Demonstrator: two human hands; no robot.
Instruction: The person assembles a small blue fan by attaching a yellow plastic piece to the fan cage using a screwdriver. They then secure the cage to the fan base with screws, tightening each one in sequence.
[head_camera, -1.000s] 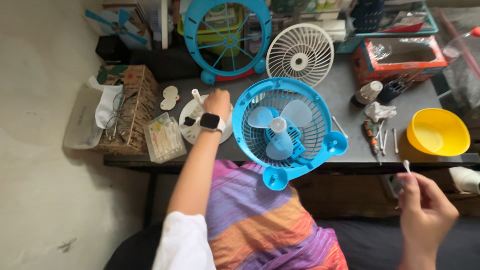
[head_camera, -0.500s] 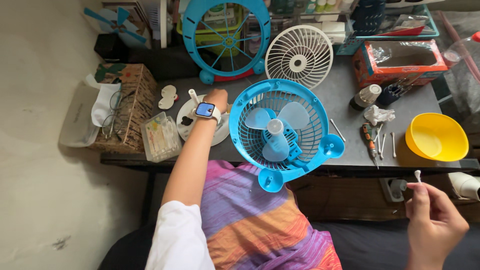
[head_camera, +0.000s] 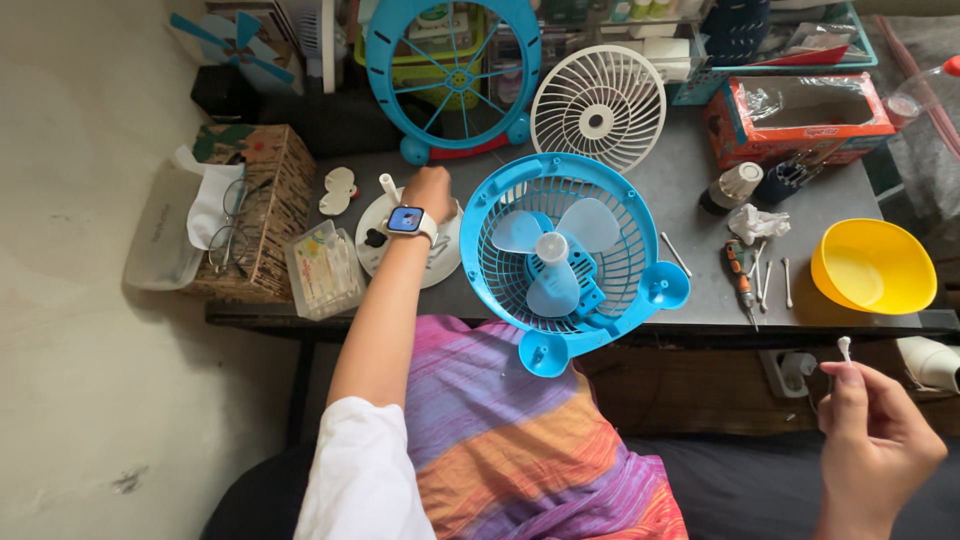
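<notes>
Left hand (head_camera: 430, 192): laid on the white round base (head_camera: 440, 262) beside the blue fan (head_camera: 560, 255); finger spread cannot be told. Right hand (head_camera: 880, 440): fingers pinched shut on a cotton swab (head_camera: 843, 350), held off the desk's front edge. For a clean wipe, the fan is best steadied and the swab gripped near its tip. Surface: grey desk (head_camera: 690, 200), cluttered. Also present: yellow bowl (head_camera: 872, 265), screwdriver (head_camera: 740, 275), white grille (head_camera: 598, 108). Room: pale wall at left.
</notes>
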